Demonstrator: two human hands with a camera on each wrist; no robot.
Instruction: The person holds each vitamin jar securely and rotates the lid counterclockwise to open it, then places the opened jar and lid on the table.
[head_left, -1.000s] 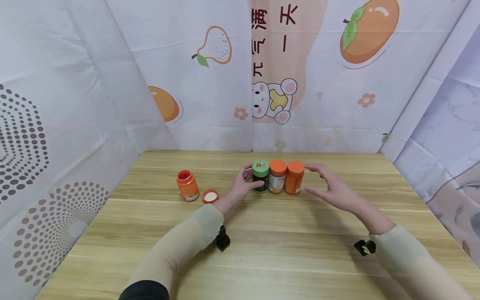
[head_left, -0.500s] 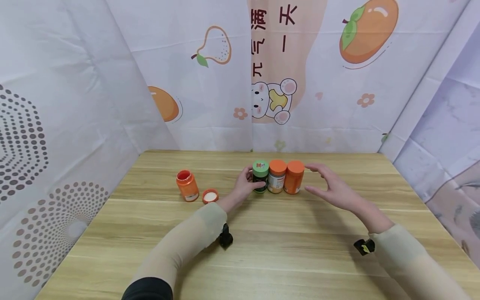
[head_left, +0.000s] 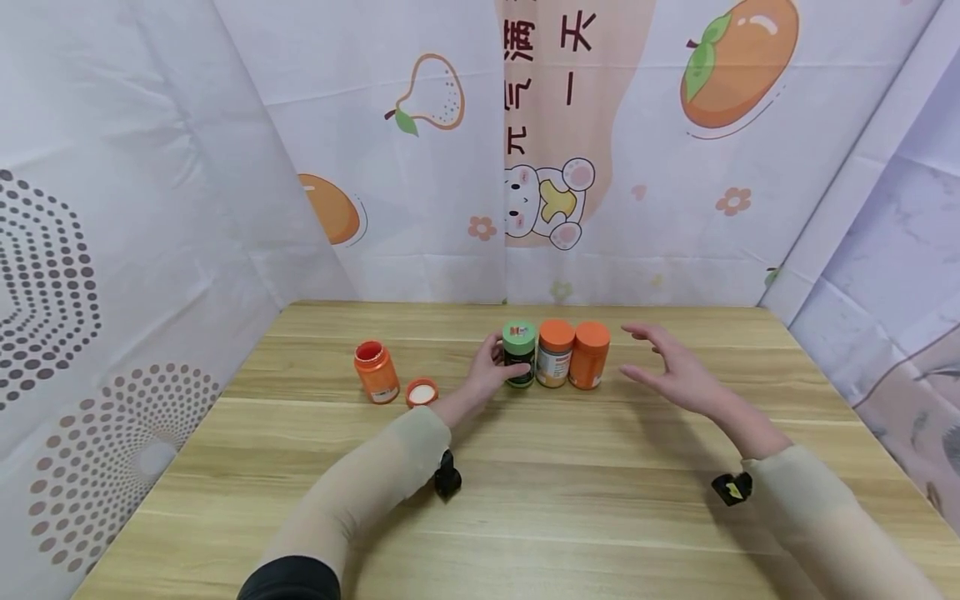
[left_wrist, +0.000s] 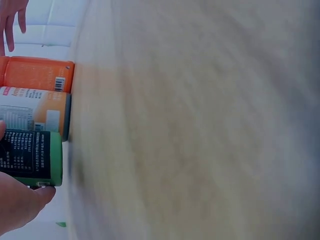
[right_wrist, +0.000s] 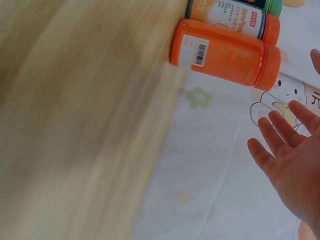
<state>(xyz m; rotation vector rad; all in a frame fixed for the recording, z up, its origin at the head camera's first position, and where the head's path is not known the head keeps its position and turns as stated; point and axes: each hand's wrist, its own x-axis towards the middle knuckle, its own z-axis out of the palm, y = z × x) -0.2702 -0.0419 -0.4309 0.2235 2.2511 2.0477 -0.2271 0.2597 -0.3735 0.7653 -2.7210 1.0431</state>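
Three capped supplement jars stand side by side toward the back of the table. My left hand (head_left: 487,371) grips the left one, a dark jar with a green lid (head_left: 519,354), its thumb across the front and fingers around the far side. A narrow gap parts this jar from the white-and-orange jar (head_left: 555,354) in the middle. Beside that one is an all-orange jar (head_left: 589,356), its barcode (right_wrist: 200,52) showing in the right wrist view. My right hand (head_left: 678,375) is held apart to the right of the row, fingers spread and holding nothing.
To the left stands an uncapped orange jar (head_left: 377,373). Its orange lid (head_left: 422,392) lies beside it with the white inside up, close to my left forearm. A printed curtain (head_left: 420,250) hangs behind the wooden table (head_left: 570,500).
The green-lidded jar has shifted slightly left with my left hand, leaving a gap to the middle jar. My right hand has drawn back to the right, away from the orange jar.
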